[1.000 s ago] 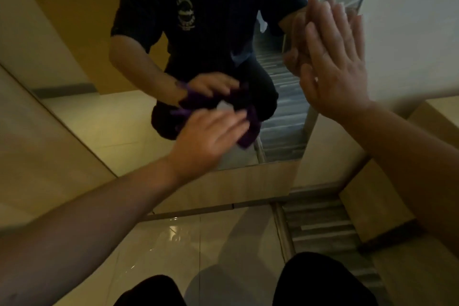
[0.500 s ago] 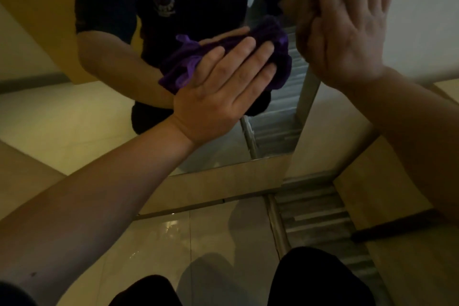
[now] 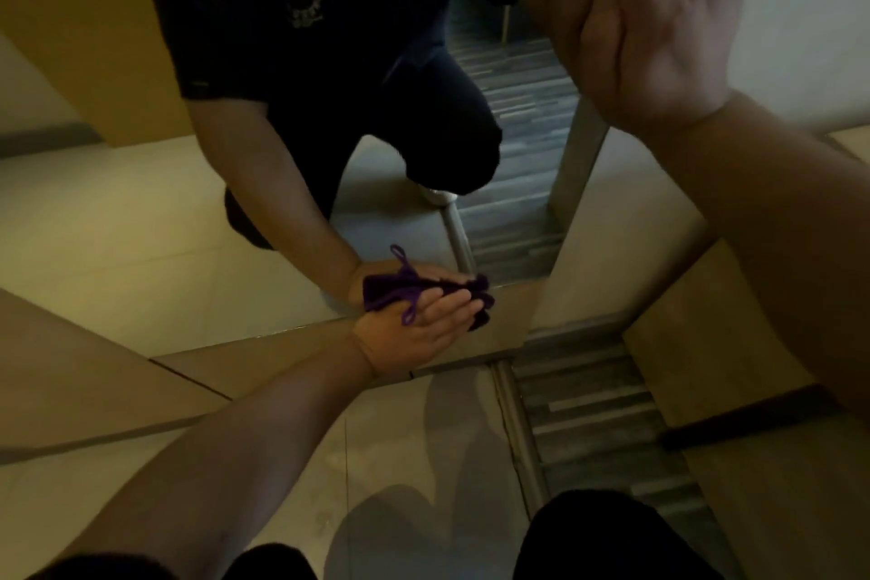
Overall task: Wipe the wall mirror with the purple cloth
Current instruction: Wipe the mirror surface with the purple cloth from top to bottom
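The wall mirror (image 3: pixel 141 212) fills the upper part of the view and reflects me crouching in dark clothes. My left hand (image 3: pixel 419 330) lies flat at the mirror's bottom edge, pressing the purple cloth (image 3: pixel 480 304) against the glass; the cloth bunches under my palm and pokes out past my fingertips, with a thin loop over the back of the hand. My right hand (image 3: pixel 659 28) is open, fingers together, its palm flat against the mirror's right edge near the top of the view.
A tan wooden base panel (image 3: pixel 494 330) runs under the mirror. Glossy pale floor tiles (image 3: pixel 386 462) lie below, with a striped grey carpet strip (image 3: pixel 593 414) to the right. A white wall (image 3: pixel 800 38) stands at right. My dark knees (image 3: pixel 612 537) are at the bottom.
My left hand has swept the cloth down from the mirror's middle to its bottom edge. My right hand stays pressed on the mirror's right side.
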Action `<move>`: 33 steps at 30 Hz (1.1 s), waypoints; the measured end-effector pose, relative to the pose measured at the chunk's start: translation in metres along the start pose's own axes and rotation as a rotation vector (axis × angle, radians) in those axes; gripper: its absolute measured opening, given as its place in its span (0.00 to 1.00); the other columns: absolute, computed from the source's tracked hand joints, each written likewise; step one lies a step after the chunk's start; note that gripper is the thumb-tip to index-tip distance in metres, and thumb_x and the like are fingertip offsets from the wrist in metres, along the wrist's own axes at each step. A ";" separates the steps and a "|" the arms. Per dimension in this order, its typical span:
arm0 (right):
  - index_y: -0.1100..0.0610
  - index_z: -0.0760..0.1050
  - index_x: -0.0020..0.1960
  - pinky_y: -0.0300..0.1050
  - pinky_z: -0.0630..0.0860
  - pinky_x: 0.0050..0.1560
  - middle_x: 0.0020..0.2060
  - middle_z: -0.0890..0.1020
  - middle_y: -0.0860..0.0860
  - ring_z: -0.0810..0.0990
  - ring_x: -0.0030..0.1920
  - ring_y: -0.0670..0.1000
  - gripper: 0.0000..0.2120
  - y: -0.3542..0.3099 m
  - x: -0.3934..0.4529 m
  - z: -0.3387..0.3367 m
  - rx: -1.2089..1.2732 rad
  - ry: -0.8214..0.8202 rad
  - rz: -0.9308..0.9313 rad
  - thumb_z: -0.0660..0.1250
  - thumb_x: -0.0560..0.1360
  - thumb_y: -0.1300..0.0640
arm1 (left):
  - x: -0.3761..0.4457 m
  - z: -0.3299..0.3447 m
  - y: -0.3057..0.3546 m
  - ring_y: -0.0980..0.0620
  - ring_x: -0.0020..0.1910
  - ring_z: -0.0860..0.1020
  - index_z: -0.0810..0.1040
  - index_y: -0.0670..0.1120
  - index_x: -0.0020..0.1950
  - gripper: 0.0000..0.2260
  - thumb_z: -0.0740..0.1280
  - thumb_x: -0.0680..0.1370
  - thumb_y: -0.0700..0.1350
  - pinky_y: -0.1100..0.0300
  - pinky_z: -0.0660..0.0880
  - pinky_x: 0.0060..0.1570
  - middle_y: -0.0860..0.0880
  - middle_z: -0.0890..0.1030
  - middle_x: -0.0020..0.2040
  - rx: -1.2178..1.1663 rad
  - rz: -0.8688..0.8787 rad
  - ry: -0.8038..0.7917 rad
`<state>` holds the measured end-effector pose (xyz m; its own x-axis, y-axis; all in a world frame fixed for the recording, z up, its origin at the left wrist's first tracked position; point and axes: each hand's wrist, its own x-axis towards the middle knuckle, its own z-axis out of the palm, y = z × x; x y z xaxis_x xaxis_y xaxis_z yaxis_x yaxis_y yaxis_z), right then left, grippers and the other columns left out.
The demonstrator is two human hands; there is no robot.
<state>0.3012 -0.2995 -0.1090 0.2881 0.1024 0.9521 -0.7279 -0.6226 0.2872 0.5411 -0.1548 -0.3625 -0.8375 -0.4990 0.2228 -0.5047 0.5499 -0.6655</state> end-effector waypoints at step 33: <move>0.56 0.45 0.81 0.63 0.50 0.76 0.80 0.41 0.52 0.44 0.80 0.55 0.32 0.023 -0.148 -0.011 -0.041 -0.321 0.204 0.57 0.83 0.52 | 0.107 -0.033 -0.027 0.45 0.73 0.70 0.73 0.44 0.73 0.18 0.60 0.83 0.42 0.47 0.65 0.70 0.45 0.71 0.74 0.116 -0.154 0.210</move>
<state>0.2344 -0.3206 -0.2421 0.3099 -0.2726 0.9109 -0.8130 -0.5727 0.1052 0.4585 -0.2005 -0.2969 -0.7837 -0.4143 0.4627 -0.6124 0.3915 -0.6868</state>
